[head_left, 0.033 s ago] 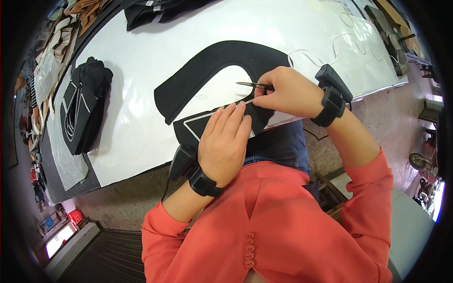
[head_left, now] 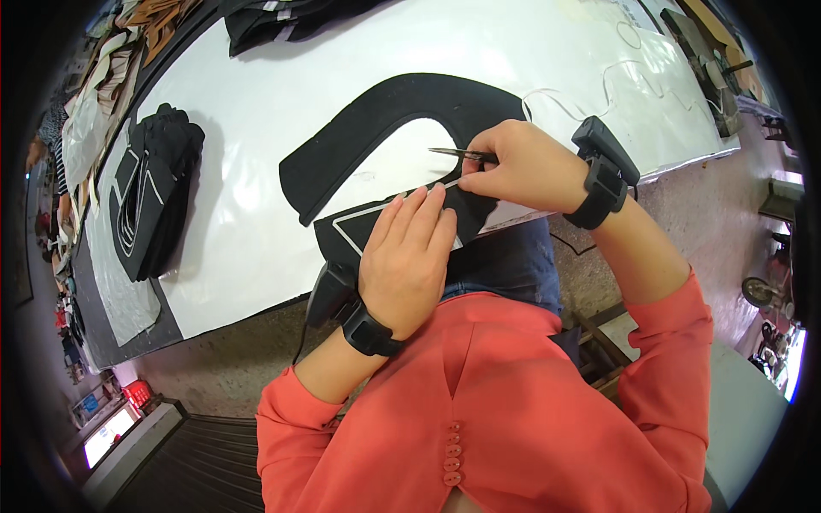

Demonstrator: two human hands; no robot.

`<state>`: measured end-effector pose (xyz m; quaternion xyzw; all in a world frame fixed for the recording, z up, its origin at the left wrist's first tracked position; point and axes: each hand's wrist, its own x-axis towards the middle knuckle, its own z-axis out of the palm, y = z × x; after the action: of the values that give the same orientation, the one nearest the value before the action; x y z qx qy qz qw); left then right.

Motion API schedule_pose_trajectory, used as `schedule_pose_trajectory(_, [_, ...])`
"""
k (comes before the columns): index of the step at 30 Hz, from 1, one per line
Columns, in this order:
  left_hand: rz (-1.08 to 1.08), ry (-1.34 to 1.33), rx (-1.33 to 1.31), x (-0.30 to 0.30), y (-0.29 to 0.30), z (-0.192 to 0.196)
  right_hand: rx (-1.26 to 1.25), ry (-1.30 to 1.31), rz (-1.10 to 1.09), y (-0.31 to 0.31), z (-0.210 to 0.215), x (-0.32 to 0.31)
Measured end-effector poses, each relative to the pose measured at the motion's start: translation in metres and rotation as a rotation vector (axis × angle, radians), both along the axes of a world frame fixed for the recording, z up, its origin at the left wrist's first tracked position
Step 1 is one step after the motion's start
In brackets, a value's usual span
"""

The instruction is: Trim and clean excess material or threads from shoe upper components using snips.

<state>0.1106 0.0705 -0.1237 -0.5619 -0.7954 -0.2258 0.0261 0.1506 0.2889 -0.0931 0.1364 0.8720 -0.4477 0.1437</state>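
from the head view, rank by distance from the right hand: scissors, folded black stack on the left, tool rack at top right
1. scissors: held in the right hand.
2. tool rack: far table corner, upper right.
3. folded black stack: far left of the white table.

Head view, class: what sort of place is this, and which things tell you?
Probably a garment or sewing workshop. A curved black fabric piece lies on a white cutting table, the right hand holds small snips, and cut black pieces are stacked nearby.
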Motion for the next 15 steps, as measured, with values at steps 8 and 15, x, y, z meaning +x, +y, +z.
schedule_pose_trajectory(8, [-0.02,0.112,-0.041,-0.007,0.008,0.002,0.098,0.097,-0.043,0.004,-0.004,-0.007])
schedule_pose_trajectory(15, [-0.077,0.094,-0.057,-0.014,0.012,0.007,0.177,0.116,0.033,0.008,-0.009,-0.011])
